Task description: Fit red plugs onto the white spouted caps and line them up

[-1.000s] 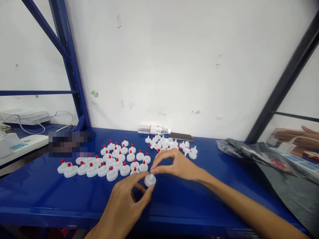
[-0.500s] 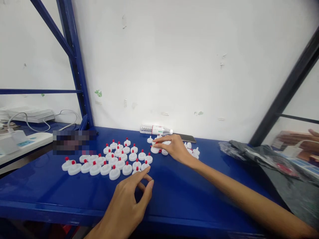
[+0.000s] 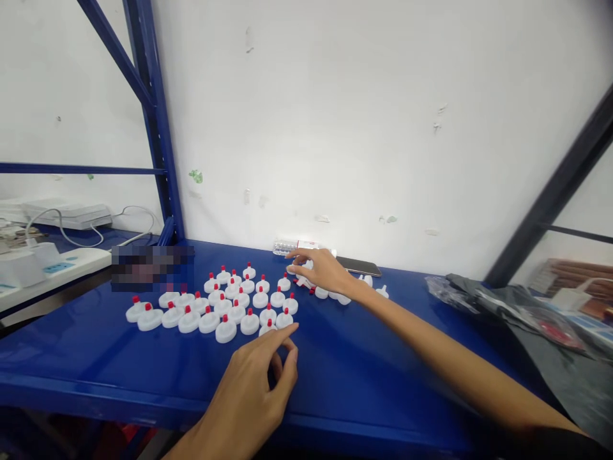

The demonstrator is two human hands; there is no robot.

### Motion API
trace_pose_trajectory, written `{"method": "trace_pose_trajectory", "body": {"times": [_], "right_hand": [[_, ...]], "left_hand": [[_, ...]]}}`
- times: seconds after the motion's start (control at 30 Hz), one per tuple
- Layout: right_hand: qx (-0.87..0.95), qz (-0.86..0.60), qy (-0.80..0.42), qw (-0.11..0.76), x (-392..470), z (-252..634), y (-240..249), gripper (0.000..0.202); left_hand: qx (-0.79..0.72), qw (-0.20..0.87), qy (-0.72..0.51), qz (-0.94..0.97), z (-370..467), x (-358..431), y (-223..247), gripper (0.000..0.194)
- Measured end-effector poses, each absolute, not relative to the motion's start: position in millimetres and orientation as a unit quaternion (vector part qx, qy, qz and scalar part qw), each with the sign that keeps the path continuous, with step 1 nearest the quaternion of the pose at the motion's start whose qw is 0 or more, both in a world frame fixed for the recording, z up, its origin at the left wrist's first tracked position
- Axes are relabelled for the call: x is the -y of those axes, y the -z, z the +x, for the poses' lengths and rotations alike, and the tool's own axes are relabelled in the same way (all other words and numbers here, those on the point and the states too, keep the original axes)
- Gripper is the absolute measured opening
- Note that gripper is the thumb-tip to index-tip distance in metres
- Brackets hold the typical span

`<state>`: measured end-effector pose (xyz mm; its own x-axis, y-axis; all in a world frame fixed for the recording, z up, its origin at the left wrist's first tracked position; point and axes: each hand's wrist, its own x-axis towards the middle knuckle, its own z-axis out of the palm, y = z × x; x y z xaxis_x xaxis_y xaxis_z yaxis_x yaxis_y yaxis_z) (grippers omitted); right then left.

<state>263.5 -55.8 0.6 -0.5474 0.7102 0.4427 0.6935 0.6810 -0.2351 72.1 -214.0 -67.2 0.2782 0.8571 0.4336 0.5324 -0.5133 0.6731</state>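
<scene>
My left hand (image 3: 253,390) hovers over the table's front half, thumb and forefinger apart, with nothing visible between them. Just beyond its fingertips stand several white nozzle caps (image 3: 225,329) with red tips, upright in a loose cluster. My right hand (image 3: 323,271) reaches to the back of the table. Its thumb and forefinger are spread around a white nozzle cap (image 3: 291,269), and a firm grip does not show. Left of these fingers stands a red-tipped nozzle cap (image 3: 284,282). Below the palm lie loose red tips (image 3: 311,291) and white nozzle caps (image 3: 343,298), partly hidden by the hand.
Against the wall lie a plastic bottle (image 3: 285,246) and a dark phone (image 3: 359,266). On the right are grey plastic bags (image 3: 472,294). A white power strip (image 3: 71,265) with cables lies at the left, near a blue rack post (image 3: 163,128).
My right hand has left a red-tipped nozzle cap standing by the cluster and shifted back toward an untipped one, its fingers opening wider. My left hand stays nearly still; the view has shifted slightly.
</scene>
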Motion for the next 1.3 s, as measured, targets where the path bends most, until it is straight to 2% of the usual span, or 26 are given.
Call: {"method": "trace_pose_trajectory", "body": {"times": [0.1, 0.2, 0.3, 0.43, 0.5, 0.57, 0.63, 0.73, 0.87, 0.97, 1.07, 1.3], "right_hand": [[0.893, -0.407, 0.064, 0.184, 58.9, 276.2, -1.0, 0.029], [0.896, -0.408, 0.088, 0.152, 57.1, 278.2, 8.0, 0.02], [0.895, -0.41, 0.104, 0.145, 54.6, 275.7, 9.9, 0.012], [0.889, -0.41, 0.104, 0.174, 65.1, 282.1, -11.0, 0.019], [0.893, -0.397, 0.044, 0.207, 80.8, 287.1, -24.0, 0.022], [0.895, -0.368, -0.081, 0.239, 102.6, 288.5, -31.7, 0.023], [0.891, -0.333, -0.196, 0.236, 126.6, 285.1, -32.1, 0.022], [0.878, -0.305, -0.304, 0.21, 155.0, 276.2, -26.2, 0.02], [0.865, -0.287, -0.369, 0.18, 159.0, 276.9, -28.5, 0.019], [0.868, -0.322, -0.323, 0.198, 144.5, 288.6, -32.5, 0.02], [0.86, -0.389, -0.234, 0.233, 138.0, 296.1, -23.9, 0.022], [0.915, -0.36, -0.033, 0.179, 185.6, 274.4, 4.8, 0.027]], "left_hand": [[-0.445, 0.202, -0.401, 0.775, 71.5, 213.0, 68.7, 0.034], [-0.443, 0.193, -0.407, 0.775, 71.5, 212.1, 69.4, 0.034], [-0.446, 0.189, -0.406, 0.775, 71.5, 212.4, 68.8, 0.033], [-0.445, 0.186, -0.416, 0.771, 71.4, 212.4, 68.4, 0.037], [-0.448, 0.177, -0.428, 0.765, 71.9, 211.4, 69.1, 0.045], [-0.444, 0.157, -0.441, 0.764, 72.4, 209.8, 70.8, 0.055], [-0.426, 0.133, -0.452, 0.773, 72.5, 208.4, 73.5, 0.06], [-0.389, 0.094, -0.471, 0.786, 70.8, 208.5, 77.8, 0.055], [-0.364, 0.061, -0.504, 0.781, 68.5, 210.7, 79.8, 0.045], [-0.384, 0.084, -0.508, 0.767, 69.7, 209.6, 78.0, 0.034], [-0.42, 0.127, -0.477, 0.762, 71.6, 206.8, 74.2, 0.031], [-0.492, 0.279, -0.44, 0.697, 68.1, 206.8, 67.2, 0.047]]}}
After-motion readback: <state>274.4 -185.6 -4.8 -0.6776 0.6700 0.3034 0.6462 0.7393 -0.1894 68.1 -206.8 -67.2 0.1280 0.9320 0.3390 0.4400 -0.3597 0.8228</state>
